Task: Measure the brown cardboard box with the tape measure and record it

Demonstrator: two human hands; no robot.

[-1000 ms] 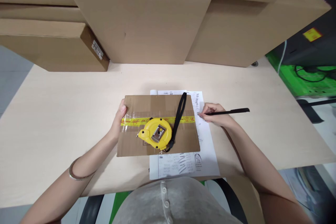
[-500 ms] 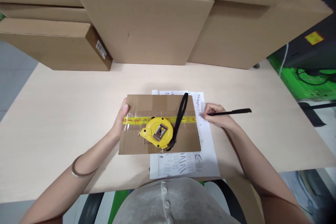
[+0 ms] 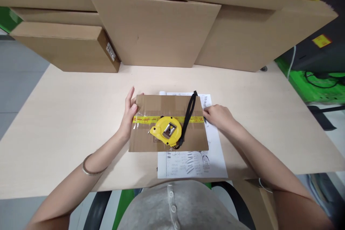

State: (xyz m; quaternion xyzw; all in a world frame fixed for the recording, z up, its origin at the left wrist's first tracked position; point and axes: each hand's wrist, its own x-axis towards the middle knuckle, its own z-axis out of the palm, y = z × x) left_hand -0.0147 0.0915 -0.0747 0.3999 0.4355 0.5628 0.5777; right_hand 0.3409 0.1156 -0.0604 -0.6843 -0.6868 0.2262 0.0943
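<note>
A small flat cardboard box (image 3: 147, 102) sealed with yellow printed tape lies over a printed, handwritten sheet of paper (image 3: 215, 154). On top of the box rests a yellow tape measure (image 3: 159, 131) with a black wrist strap (image 3: 189, 109). My left hand (image 3: 128, 116) grips the box's left edge, thumb on the near side, with some fingers hidden behind it and one pointing up. At the right edge my right hand (image 3: 219, 115) is closed, its fingertips against the box. A dark bit of the black pen (image 3: 205, 119) shows beneath those fingers; the rest is hidden.
Large cardboard boxes (image 3: 159, 30) stand stacked along the back of the pale table (image 3: 88, 115). A flatter labelled box (image 3: 64, 50) sits at the back left. Beyond the right edge are a green surface (image 3: 299, 82) and black cables.
My right hand has turned over and moved against the box's right edge; the pen no longer sticks out to the right. One left finger has lifted. The whole view has shifted slightly.
</note>
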